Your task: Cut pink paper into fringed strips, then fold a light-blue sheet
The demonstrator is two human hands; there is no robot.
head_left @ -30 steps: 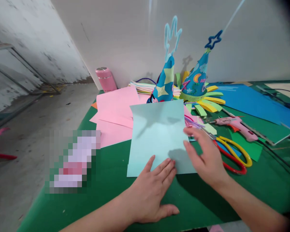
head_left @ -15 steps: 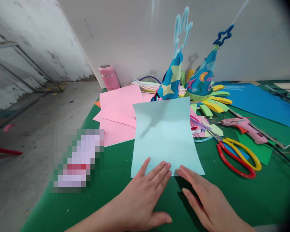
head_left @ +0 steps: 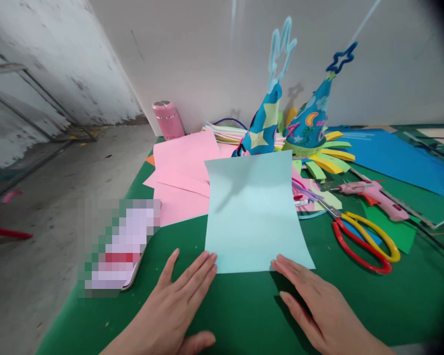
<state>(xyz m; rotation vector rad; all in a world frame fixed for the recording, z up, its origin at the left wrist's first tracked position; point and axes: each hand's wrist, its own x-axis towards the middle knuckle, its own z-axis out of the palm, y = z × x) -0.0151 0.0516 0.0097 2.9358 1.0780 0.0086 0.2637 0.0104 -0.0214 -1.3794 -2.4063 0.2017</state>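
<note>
A light blue sheet of paper lies in front of me, its sides curving a little and its far end resting over other papers. My left hand is open, palm down, with its fingertips at the sheet's near left corner and the thumb spread. At the near edge, right of centre, the fingertips of my right hand touch the paper. That hand is open too, its thumb apart from the fingers. Neither hand grips anything.
Pink paper lies behind on the left, near a pink bottle. Two decorated cone hats stand at the back. Scissors and a pink glue gun lie right. A blurred phone sits at the table's left edge.
My left hand has slid left, from the middle of the paper's near edge to its left corner. The right hand has hardly moved.
</note>
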